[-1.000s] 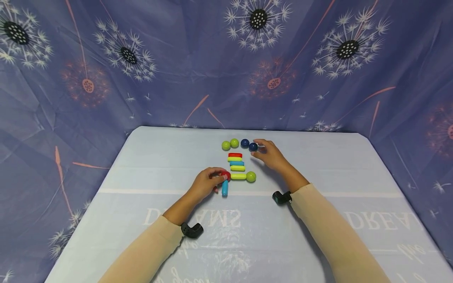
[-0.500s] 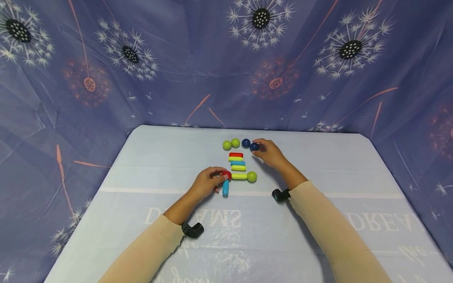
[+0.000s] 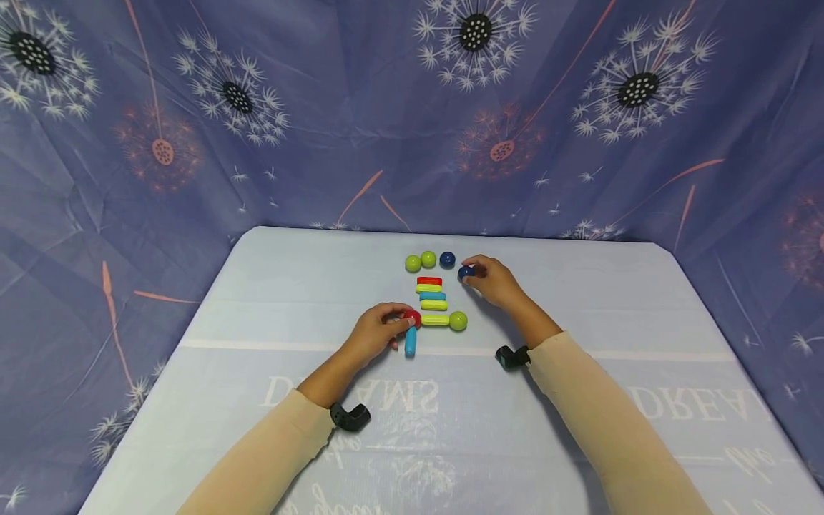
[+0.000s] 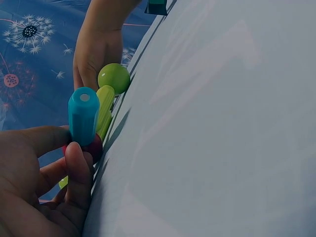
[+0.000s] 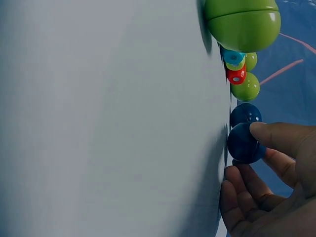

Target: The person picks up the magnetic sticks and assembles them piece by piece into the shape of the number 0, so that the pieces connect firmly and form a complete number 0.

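My left hand [image 3: 376, 332] grips a red ball [image 3: 413, 318], thumb and fingers around it. From that ball a blue rod [image 3: 410, 342] points toward me and a yellow-green rod [image 3: 435, 320] runs right to a green ball [image 3: 458, 321]. In the left wrist view the blue rod [image 4: 83, 117] shows a small round mark on its end, and the red ball is mostly hidden behind the fingers. Farther back, my right hand [image 3: 497, 280] pinches a dark blue ball [image 5: 245, 143] between thumb and fingers. A second dark blue ball [image 3: 447, 260] lies just left of it.
Two green balls [image 3: 420, 262] sit side by side near the back edge of the white-covered table [image 3: 309, 286]. Between them and the joined pieces lies a stack-like row of short rods [image 3: 430, 295], red, yellow-green and blue. A patterned purple cloth [image 3: 360, 107] hangs behind.
My right hand has closed on the nearer dark blue ball and drawn it slightly toward me, away from the other dark blue ball. The left hand stays on the red ball.
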Demonstrator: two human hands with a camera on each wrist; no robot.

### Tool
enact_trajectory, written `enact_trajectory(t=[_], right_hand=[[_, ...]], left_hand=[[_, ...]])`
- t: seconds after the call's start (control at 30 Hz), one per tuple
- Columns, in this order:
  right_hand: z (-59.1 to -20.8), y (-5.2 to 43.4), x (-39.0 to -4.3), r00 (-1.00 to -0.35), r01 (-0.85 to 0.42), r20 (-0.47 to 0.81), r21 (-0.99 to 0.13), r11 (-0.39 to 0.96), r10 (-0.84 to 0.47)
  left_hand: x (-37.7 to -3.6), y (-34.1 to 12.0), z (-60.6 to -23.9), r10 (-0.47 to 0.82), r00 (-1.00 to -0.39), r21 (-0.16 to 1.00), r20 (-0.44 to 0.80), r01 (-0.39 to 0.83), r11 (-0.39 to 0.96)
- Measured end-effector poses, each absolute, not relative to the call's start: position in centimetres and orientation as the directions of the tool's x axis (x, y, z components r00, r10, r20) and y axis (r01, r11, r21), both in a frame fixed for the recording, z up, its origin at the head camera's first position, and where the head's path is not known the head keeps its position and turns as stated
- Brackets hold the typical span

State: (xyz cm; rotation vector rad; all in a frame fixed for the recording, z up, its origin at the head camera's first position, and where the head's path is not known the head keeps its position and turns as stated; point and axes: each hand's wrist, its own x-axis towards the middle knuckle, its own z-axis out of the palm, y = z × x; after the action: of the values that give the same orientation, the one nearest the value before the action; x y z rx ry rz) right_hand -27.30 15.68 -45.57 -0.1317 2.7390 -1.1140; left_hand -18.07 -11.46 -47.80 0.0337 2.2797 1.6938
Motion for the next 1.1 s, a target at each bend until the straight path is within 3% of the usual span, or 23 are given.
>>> enact_trajectory(t=[1.1], right_hand=[[-42.3,14.9,-22.2,-0.977,-0.075,-0.048,-0.839,0.539,-0.210]], left_hand=[[-18.0,-11.4,-47.7,0.199,-0.955,0.940,-0.221,-0.154,0.305]])
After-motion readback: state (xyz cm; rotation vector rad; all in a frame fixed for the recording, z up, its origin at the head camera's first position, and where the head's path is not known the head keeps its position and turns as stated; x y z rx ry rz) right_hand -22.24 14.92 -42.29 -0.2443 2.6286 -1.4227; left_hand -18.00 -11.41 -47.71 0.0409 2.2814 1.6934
